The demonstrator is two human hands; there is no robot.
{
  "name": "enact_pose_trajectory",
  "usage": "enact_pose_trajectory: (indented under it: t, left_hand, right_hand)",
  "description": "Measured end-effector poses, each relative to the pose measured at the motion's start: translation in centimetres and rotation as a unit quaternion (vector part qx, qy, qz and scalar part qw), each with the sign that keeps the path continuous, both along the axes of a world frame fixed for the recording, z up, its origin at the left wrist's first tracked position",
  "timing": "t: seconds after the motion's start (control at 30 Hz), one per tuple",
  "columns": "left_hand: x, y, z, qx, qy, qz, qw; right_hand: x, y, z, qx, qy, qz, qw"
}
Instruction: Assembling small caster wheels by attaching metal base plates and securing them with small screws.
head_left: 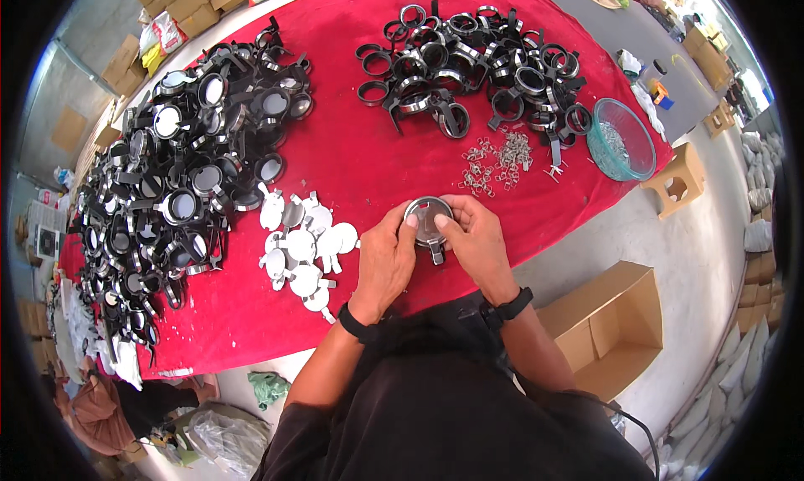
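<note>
My left hand (387, 259) and my right hand (481, 245) hold a round metal lid (425, 214) with a short tab pointing toward me, over the near edge of the red cloth. Both thumbs press on its face while the fingers curl round its rim. Just left of my left hand lies a loose heap of flat white discs with tabs (301, 245). Beyond my hands are small metal clips (512, 152) in a scattered patch. A large pile of black-handled rings, many with discs in them (182, 204), fills the left side. Black and steel rings (448, 79) are heaped at the far side.
A clear bowl (643, 150) with small metal bits stands at the right edge of the red-covered table (377, 158). Beside the table are a yellow stool (685, 175) and an open cardboard box (641, 309). Another person (105, 410) is at the lower left.
</note>
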State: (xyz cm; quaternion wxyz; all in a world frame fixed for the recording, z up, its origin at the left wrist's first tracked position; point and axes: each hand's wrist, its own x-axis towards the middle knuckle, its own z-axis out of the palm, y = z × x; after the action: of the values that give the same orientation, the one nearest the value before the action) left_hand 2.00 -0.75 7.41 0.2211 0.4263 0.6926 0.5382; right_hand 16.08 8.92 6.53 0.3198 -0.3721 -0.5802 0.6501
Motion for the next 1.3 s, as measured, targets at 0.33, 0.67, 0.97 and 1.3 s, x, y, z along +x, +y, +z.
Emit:
enact_pose_trajectory:
  t: [0.33, 0.67, 0.97, 1.3]
  left_hand:
    - [-2.6, -0.9, -0.1, -0.050, 0.042, -0.012, 0.998]
    - [-2.5, -1.9, -1.7, -0.066, 0.223, -0.126, 0.964]
    - [-2.6, -1.5, -1.2, -0.051, 0.221, -0.117, 0.967]
    - [-2.3, -1.2, -0.9, -0.073, 0.228, -0.115, 0.964]
  right_hand:
    - [-2.2, 2.2, -1.1, -0.109, 0.000, 0.033, 0.993]
    - [-5.1, 3.0, -4.2, -0.046, -0.134, -0.024, 0.990]
    - [6.6, 7.8, -4.5, 0.323, -0.313, -0.149, 0.880]
    - [5.2, 7.5, -5.0, 0.314, -0.331, -0.145, 0.878]
